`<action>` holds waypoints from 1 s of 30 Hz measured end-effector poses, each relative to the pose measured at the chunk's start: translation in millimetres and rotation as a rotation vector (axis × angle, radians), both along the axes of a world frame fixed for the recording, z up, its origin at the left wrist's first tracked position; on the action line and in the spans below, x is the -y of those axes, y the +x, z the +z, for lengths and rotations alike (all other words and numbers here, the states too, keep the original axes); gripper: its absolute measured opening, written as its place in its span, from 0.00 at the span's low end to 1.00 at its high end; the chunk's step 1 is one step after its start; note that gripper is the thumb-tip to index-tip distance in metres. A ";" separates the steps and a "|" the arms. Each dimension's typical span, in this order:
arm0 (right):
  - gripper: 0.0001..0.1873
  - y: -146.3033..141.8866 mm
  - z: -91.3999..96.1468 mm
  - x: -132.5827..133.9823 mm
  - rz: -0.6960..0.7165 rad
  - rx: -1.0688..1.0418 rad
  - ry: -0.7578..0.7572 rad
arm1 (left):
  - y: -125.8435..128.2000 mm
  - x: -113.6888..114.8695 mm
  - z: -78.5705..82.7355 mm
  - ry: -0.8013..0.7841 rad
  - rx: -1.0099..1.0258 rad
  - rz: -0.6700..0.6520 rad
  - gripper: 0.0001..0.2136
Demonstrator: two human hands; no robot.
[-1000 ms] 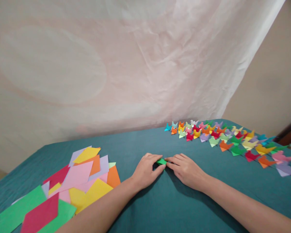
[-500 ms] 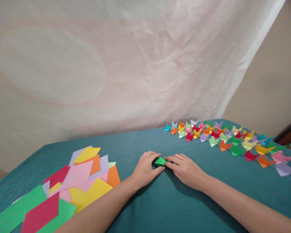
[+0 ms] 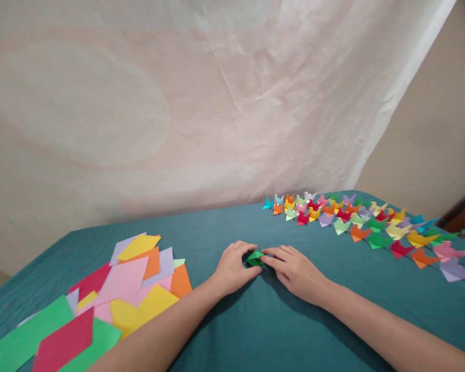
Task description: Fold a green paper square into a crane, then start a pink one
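A small green folded paper piece [image 3: 254,257] lies on the teal cloth [image 3: 256,330] in the middle. My left hand [image 3: 234,267] curls around its left side, thumb and fingers pinching it. From the right, my right hand [image 3: 294,268] presses its fingertips onto the piece's right edge. Both hands rest low on the cloth, close together, with the green paper between them.
Loose coloured paper squares [image 3: 112,289] are spread at the left. Rows of several folded paper shapes [image 3: 356,222] run along the right side toward the far edge. A pale wrinkled sheet [image 3: 178,103] hangs behind the table.
The green piece has been folded up slightly between the fingers, from lying flat to a raised fold. Both hands have barely shifted.
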State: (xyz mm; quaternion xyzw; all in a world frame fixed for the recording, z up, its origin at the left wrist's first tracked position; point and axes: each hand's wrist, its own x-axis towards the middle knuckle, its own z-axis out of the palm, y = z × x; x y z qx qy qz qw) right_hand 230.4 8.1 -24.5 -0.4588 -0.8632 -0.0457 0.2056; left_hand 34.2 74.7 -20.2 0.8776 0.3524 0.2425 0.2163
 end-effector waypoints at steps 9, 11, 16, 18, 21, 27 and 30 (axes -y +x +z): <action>0.20 -3.7 -4.0 -1.9 0.005 -0.292 -0.095 | 6.5 -1.2 3.0 -0.074 -0.056 0.075 0.21; 0.19 -3.4 -4.4 -2.6 0.009 -0.378 -0.140 | 7.1 0.0 3.8 -0.069 -0.059 0.085 0.20; 0.12 -2.7 -4.4 -8.2 -0.051 -0.636 -0.323 | 6.4 1.6 4.2 -0.075 -0.055 0.093 0.20; 0.08 -2.0 -3.8 -14.2 -0.085 -0.722 -0.408 | 5.8 1.6 4.4 -0.076 -0.049 0.090 0.21; 0.08 0.0 -0.9 -26.9 -0.059 -0.803 -0.553 | 4.7 1.9 4.8 -0.072 -0.042 0.075 0.22; 0.11 3.0 6.0 -45.2 -0.045 -0.860 -0.808 | 2.2 2.9 5.8 -0.069 -0.018 0.051 0.20; 0.12 2.2 5.2 -44.3 -0.055 -0.886 -0.830 | 2.1 2.5 5.5 -0.065 -0.008 0.044 0.19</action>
